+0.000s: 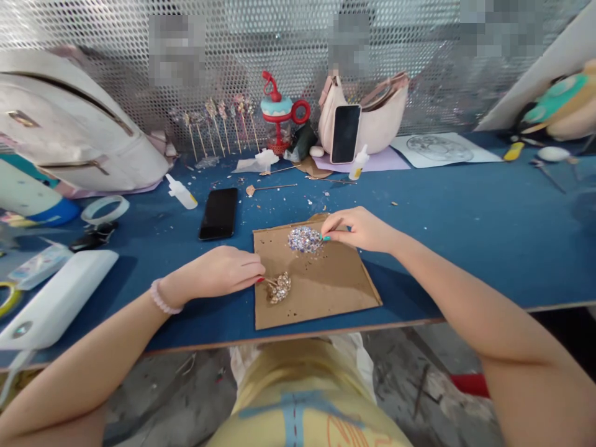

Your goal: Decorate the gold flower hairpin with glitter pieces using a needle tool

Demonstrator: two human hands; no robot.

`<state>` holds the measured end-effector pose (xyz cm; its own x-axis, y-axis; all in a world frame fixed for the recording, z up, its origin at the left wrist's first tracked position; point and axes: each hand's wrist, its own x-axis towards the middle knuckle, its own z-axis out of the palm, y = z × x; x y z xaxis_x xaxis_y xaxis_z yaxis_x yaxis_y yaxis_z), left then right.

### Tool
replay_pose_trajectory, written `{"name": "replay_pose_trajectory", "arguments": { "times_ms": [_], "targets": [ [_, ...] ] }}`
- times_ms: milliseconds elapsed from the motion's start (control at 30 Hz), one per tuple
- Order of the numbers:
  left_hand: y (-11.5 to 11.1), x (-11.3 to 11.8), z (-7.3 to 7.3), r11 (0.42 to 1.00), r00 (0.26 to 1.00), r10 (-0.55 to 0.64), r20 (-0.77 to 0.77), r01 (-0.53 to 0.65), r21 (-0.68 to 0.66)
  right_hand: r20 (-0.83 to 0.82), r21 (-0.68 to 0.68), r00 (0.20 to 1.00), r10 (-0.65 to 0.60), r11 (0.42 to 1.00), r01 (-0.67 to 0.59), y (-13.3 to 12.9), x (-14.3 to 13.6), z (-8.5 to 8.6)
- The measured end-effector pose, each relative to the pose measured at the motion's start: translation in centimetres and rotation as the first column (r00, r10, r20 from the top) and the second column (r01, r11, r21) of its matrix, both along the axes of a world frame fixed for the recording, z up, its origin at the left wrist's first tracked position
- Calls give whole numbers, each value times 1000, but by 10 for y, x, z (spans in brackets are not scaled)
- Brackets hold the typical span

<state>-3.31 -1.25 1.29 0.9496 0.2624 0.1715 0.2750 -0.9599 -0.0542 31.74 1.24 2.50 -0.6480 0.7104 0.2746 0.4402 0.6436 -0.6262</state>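
A brown cardboard sheet (321, 279) lies on the blue table near its front edge. On its upper part is a pile of small glittering gems (303, 239). My left hand (235, 270) pinches the thin stem of a rhinestone-covered ornament (280, 288), whose fan-shaped head rests over the left side of the cardboard. At the right edge of the pile, my right hand (356, 230) is closed on a thin tool (333, 228), its tip down by the gems.
Behind the cardboard lie a stick with a small ornament (251, 190) and scattered bits. A black phone (218, 213) and glue bottle (181, 191) are left. Farther back stand an upright phone (345, 133), another glue bottle (359, 164) and a red-handled cup (278, 115).
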Motion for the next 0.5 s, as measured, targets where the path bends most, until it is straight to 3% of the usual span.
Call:
{"name": "replay_pose_trajectory", "arguments": {
  "times_ms": [267,500],
  "targets": [
    [4,-2,-4,994,999,49,23,-47,-99,11,1,1000,-17,1000,17,2,0,-6],
    [1,3,-4,939,976,173,134,-123,-320,10,8,1000,-10,1000,10,3,1,-9]
  ]
}}
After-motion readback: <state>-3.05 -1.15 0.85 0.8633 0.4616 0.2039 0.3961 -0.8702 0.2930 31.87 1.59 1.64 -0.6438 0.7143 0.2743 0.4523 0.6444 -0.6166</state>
